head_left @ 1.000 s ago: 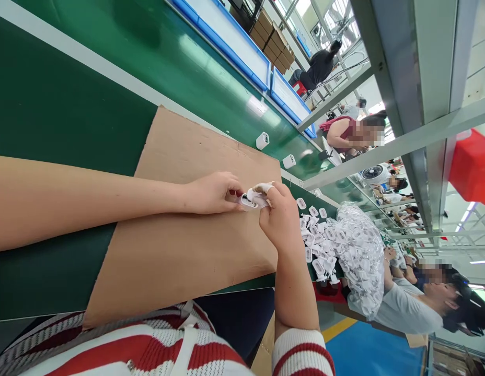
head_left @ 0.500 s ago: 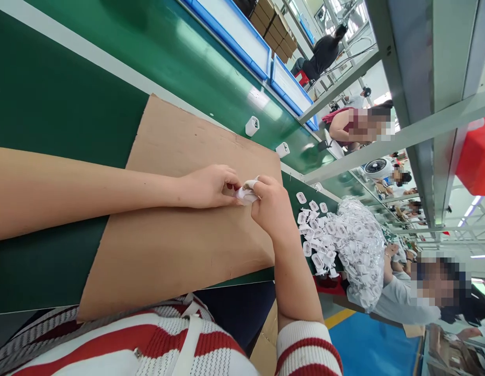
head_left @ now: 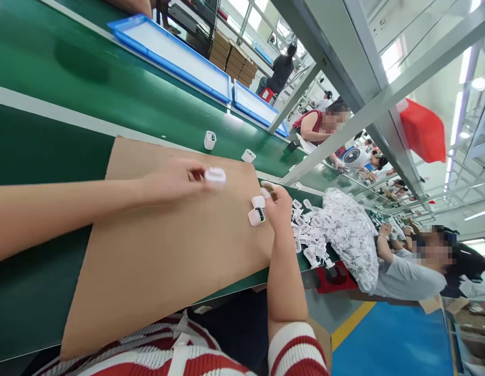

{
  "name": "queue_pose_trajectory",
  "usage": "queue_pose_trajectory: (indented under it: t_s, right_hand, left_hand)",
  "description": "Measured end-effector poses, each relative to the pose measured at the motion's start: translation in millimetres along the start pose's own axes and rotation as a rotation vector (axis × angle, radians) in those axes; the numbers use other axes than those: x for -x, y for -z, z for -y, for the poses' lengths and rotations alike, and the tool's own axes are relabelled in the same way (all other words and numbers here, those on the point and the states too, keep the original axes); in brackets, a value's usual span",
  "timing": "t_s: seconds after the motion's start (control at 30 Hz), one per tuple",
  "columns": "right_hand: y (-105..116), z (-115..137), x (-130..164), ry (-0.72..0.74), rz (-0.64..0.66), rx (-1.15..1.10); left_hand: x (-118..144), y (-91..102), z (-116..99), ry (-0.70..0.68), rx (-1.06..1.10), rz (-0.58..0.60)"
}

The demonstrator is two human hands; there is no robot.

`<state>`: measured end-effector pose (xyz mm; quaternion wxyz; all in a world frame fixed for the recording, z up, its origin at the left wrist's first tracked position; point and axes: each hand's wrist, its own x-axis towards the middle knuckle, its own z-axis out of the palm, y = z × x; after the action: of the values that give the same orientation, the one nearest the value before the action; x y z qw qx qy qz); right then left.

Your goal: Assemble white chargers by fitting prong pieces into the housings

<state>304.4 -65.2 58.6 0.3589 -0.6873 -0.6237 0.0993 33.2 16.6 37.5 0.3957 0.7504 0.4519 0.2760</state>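
My left hand (head_left: 174,180), smeared by motion, pinches a small white plastic housing (head_left: 215,176) above the cardboard sheet (head_left: 168,250). Its fingertips are closed around the near end of the piece. At the sheet's right edge is my right hand (head_left: 279,208), fingers curled, with a whitish covering on a fingertip. What it holds, if anything, is hidden. Beside its fingers are two white housings: a nearer one (head_left: 257,216) with a dark opening, and another (head_left: 258,202) just behind it. I cannot tell whether the hand touches them.
Loose white plastic parts (head_left: 311,235) lie piled on the green table to the right, beside a clear bag (head_left: 350,237) full of them. Two white housings (head_left: 210,140) (head_left: 249,155) stand beyond the sheet. Blue-rimmed trays (head_left: 175,57) line the far side. A co-worker (head_left: 407,271) sits at right.
My hands have parted: the left moved left carrying the white housing, the right drew away toward the pile. Two housings by the right hand now show. The camera view has turned.
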Motion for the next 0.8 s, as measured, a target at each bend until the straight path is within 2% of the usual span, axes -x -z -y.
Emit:
queue_pose_trajectory:
  t_s: [0.07,0.1,0.17,0.23,0.3,0.37,0.4,0.43,0.5,0.53,0.57,0.6,0.67,0.7,0.73,0.8]
  right_hand:
    - [12,-22,-4,-0.181,-0.033,0.090]
    - [17,-32,-6,-0.250,0.004,0.112]
    - [23,-46,-8,-0.323,0.066,0.139]
    - [25,-55,-12,-0.363,0.027,0.243]
    - [25,-61,-18,-0.424,-0.044,0.392]
    - [23,-65,-24,-0.464,-0.068,0.477]
    - [21,-67,-26,-0.468,-0.060,0.483]
    - [20,-68,-27,-0.464,-0.052,0.479]
    - [18,-69,-29,-0.453,-0.053,0.469]
    - [18,-69,-28,-0.448,-0.069,0.459]
    - [18,-68,-28,-0.443,-0.094,0.450]
    - [19,-66,-27,-0.437,-0.124,0.444]
    - [19,-63,-25,-0.405,-0.193,0.430]
    - [18,-61,-24,-0.374,-0.235,0.362]
    - [16,-59,-23,-0.338,-0.273,0.234]
    - [11,-54,-21,-0.267,-0.309,-0.157]
  left_hand:
    - [-22,29.2,10,0.089,-0.121,-0.188]
    - [-34,44.5,18,0.141,-0.198,-0.289]
    - [-57,73.3,40,0.262,-0.300,-0.417]
    - [-74,96.9,61,0.382,-0.343,-0.466]
    - [-83,111.8,72,0.482,-0.347,-0.443]
    - [-84,115.0,70,0.561,-0.339,-0.461]
    - [-83,111.9,65,0.562,-0.341,-0.530]
    - [-83,106.2,58,0.517,-0.349,-0.630]
    - [-84,89.8,45,0.302,-0.389,-0.801]
    - [-87,81.0,40,0.174,-0.418,-0.802]
    - [-91,72.9,36,0.072,-0.451,-0.722]
    - [-97,66.2,34,0.017,-0.486,-0.578]
    - [-110,57.9,34,0.013,-0.544,-0.258]
    - [-116,56.3,35,0.029,-0.559,-0.140]
    - [-120,56.1,36,0.046,-0.567,-0.072]
    - [-119,57.3,34,0.057,-0.575,-0.055]
